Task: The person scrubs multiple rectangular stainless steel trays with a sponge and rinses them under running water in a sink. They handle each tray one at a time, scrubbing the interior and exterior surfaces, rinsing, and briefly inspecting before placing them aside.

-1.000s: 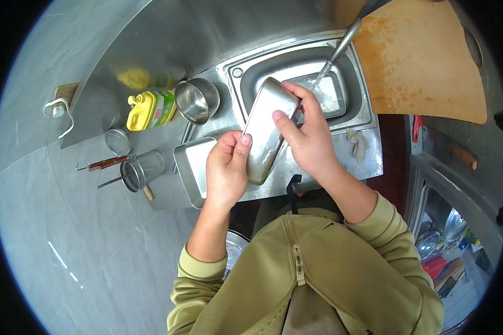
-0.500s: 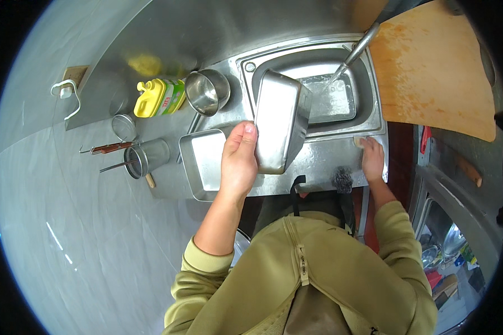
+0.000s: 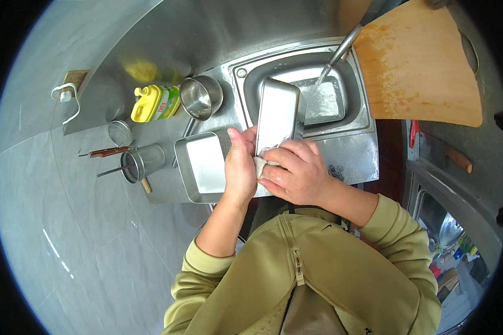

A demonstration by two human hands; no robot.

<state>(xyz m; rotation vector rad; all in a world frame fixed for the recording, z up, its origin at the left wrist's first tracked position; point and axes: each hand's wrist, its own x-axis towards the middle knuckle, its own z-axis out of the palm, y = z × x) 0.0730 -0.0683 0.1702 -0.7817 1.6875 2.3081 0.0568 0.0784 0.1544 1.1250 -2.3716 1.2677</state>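
Observation:
My left hand (image 3: 239,167) grips a deep rectangular stainless steel pan (image 3: 278,111) by its left side. The pan is tilted over the near edge of the sink, one smooth flat face turned up. Bent over the pan's near end, my right hand (image 3: 297,172) presses a pale, crumpled cloth or sponge (image 3: 260,166) against the metal. Its fingers are curled around that wad and partly cover it. A second rectangular steel pan (image 3: 180,153) rests on the counter just left of my left hand.
The steel sink (image 3: 355,103) holds a wet tray (image 3: 332,95) below a faucet (image 3: 343,47). A stained wooden board (image 3: 419,67) lies at right. Leftward stand a round steel pot (image 3: 198,100), a yellow jug (image 3: 146,106) and a cylindrical container (image 3: 153,159) with utensils. A dark scouring pad (image 3: 335,170) shows behind my wrist.
My right hand has moved left from the counter edge to the pan, bringing the pale wad against its near end. The left hand still holds the pan, which is slightly turned.

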